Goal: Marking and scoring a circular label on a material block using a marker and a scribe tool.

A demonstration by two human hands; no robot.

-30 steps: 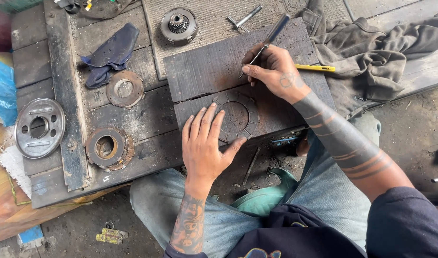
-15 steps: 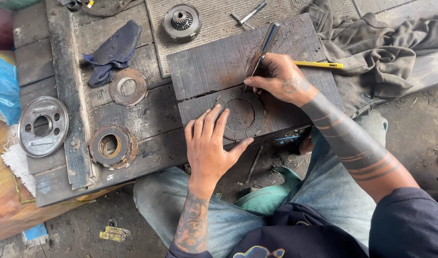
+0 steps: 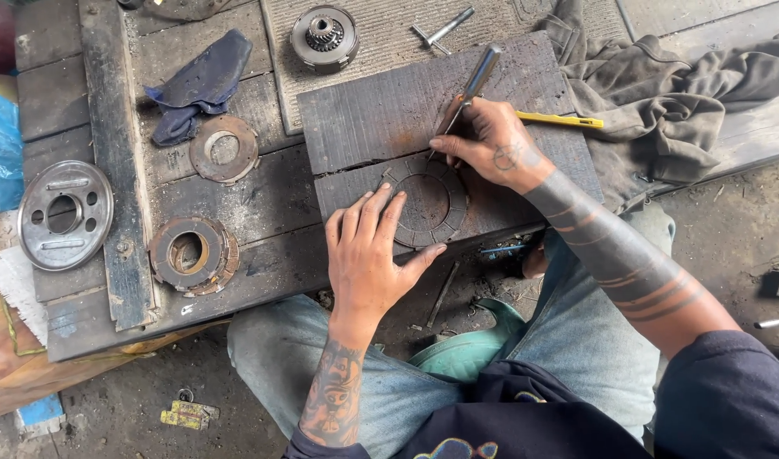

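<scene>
Screwdriver (image 3: 467,92) in gripping right hand (image 3: 491,144), tip down-left on ring plate (image 3: 427,204); left hand (image 3: 368,255) flat, open.

A flat, dark clutch friction plate (image 3: 425,204), ring-shaped with a notched outer edge, lies on a dark wooden board (image 3: 372,127). A screwdriver (image 3: 467,92) with a metal-grey handle slants upright, its tip at the ring's upper rim.

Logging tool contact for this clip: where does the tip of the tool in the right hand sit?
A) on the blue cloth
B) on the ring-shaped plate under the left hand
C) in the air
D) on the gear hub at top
B: the right hand holds the screwdriver with its tip at the ring-shaped plate's upper rim, while the left hand presses the plate down.
</scene>
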